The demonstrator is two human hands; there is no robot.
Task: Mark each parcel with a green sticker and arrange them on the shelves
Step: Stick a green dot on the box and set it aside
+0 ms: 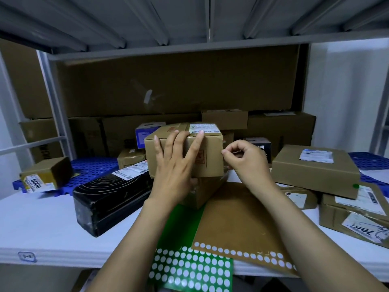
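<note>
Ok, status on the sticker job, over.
Left hand flat on cardboard box. Right hand pinched at its right edge, contents unseen. Other parcels crowd the space behind.

Grey metal shelving (168, 52) over white table (42, 224)

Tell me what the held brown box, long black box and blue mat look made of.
The small brown box looks like matte cardboard: creased edges, taped seam. The long black box is glossy and scuffed, probably coated card or film wrap. The blue perforated mat looks like moulded plastic: regular holes.
</note>
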